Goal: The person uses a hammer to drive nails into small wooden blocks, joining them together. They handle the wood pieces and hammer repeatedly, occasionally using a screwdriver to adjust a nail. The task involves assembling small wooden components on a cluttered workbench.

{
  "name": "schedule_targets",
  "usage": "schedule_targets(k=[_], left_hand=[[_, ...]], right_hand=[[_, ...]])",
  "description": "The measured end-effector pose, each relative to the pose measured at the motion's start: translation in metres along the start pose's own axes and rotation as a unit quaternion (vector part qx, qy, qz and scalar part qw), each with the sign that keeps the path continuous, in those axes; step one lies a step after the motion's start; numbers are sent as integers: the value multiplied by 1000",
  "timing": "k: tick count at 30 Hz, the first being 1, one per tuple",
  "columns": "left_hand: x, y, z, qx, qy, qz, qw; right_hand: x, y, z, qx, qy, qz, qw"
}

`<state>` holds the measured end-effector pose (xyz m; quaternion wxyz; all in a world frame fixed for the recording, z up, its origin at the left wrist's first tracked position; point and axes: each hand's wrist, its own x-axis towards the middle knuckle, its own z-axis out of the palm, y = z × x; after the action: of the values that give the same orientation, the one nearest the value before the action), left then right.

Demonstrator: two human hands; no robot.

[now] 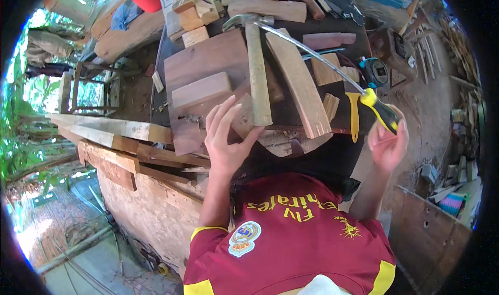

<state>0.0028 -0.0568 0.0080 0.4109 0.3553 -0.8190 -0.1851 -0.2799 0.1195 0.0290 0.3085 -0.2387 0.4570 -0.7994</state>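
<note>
My right hand (387, 142) is closed round the yellow-and-black handle of a long screwdriver (340, 72). Its metal shaft slants up and left, and in this view the tip meets the head of a claw hammer (258, 71). That hammer lies with its wooden handle pointing toward me. Left of the handle's end, my left hand (228, 139) has its fingers and thumb spread. A small wood block (243, 119) shows between them; whether they touch it I cannot tell. Beneath is a broad brown board (179, 131) bearing a rectangular wood block (201, 90).
Right of the hammer lies a long wood piece (299, 82). A yellow-handled tool (354, 116) and a teal tape measure (374, 72) are near the table's right edge. Wood offcuts (195, 9) crowd the far side. Long planks (122, 144) jut out at left.
</note>
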Motion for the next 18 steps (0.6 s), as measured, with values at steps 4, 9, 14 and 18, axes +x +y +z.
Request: schedule_targets(k=[4,9,14,18], left_hand=[[-3,-13,-12,3,9,-13,1000],[-4,-22,-16,-67,2,-41,997],[-10,-32,-13,-81,12,-17,997],[-9,-33,-12,-102,11,-20,995]], right_hand=[[7,-24,7,-143,5,-45,989],[11,-56,26,-296,-119,-39,947],[23,-105,56,-616,-181,-156,751],[19,-148,82,-682,-216,-183,675]])
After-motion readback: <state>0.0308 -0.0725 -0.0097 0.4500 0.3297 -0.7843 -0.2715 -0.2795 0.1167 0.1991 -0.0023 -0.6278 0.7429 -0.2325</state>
